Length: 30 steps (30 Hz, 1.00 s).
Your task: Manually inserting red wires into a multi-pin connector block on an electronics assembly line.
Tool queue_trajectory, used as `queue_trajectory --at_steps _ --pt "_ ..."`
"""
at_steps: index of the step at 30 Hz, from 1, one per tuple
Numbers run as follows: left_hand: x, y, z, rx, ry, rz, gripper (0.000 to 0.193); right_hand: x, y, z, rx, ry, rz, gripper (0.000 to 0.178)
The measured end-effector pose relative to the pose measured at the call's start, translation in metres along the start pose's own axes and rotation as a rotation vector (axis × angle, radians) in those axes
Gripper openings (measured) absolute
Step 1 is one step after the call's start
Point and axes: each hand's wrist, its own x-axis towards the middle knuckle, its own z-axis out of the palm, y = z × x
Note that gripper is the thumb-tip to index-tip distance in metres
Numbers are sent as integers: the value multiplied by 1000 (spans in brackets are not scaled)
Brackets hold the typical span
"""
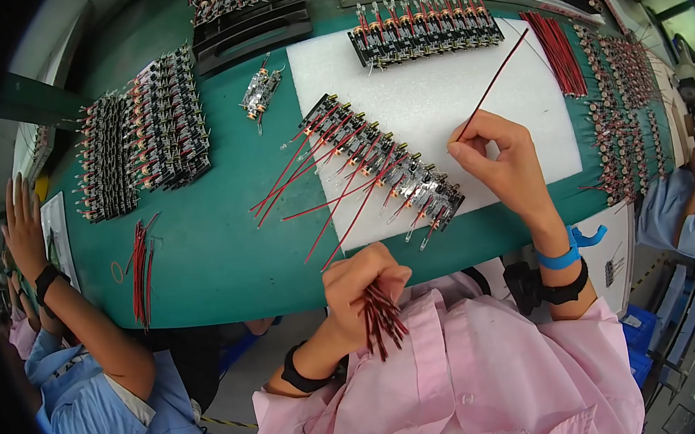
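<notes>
My left hand [363, 286] is closed round a bundle of dark red wires [383, 320], whose ends stick out below the fist near my chest. Between thumb and forefinger, my right hand [501, 156] pinches one long red wire [494, 80] that slants up to the right over a white foam sheet [468, 82]. To the left of that hand, a strip of small circuit boards [384, 157] lies diagonally, partly on the foam. Several red wires [303, 179] run from its upper boards out to the lower left. Clear parts show on its lower end.
Another board strip [426, 28] lies on the foam's far part, beside a red wire pile [555, 54]. Stacked board panels [142, 132], loose wires [144, 272] and a small clear-and-metal assembly [260, 91] are on the green mat [227, 252]. Co-workers sit left [107, 395] and right [686, 208].
</notes>
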Motion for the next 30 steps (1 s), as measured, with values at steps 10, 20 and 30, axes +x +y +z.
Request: queue_trajectory --at_steps 10,20,30 --pt "6 5 16 107 183 6 6 -1 3 -6 -65 -50 -88 6" --pt "18 12 21 -42 281 -115 11 -8 -19 -5 -244 -83 -437 11" --pt "15 16 21 -61 311 51 11 -4 -23 -12 -80 -180 -156 8"
